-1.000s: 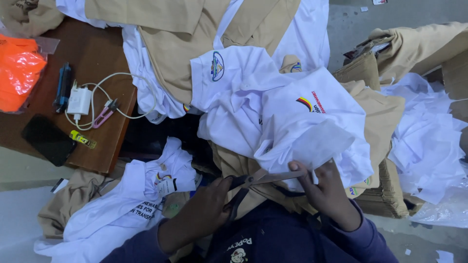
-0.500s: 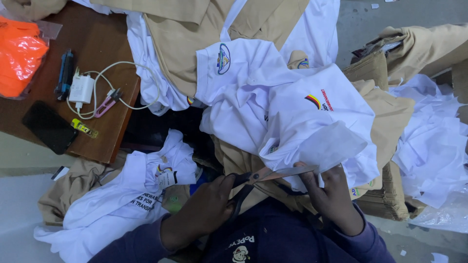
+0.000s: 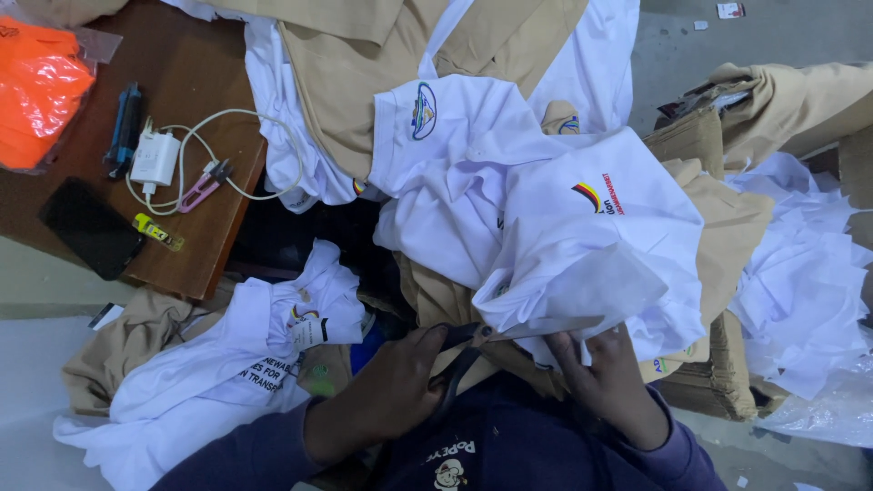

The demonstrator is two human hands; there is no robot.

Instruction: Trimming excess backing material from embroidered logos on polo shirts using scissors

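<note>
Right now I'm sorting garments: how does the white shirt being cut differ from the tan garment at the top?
The white shirt is white with a striped chest emblem and lies crumpled at both hands; the tan garment is plain khaki, spread flatter, away from both hands. The left hand works scissors at the white shirt's edge, which the right hand holds. Both are fabric.

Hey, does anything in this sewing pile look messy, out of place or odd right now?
Yes. White shirts and tan garments lie crumpled in loose heaps, some spilling off the wooden table onto the floor. The left hand works scissors at a white piece the right hand holds.
</note>
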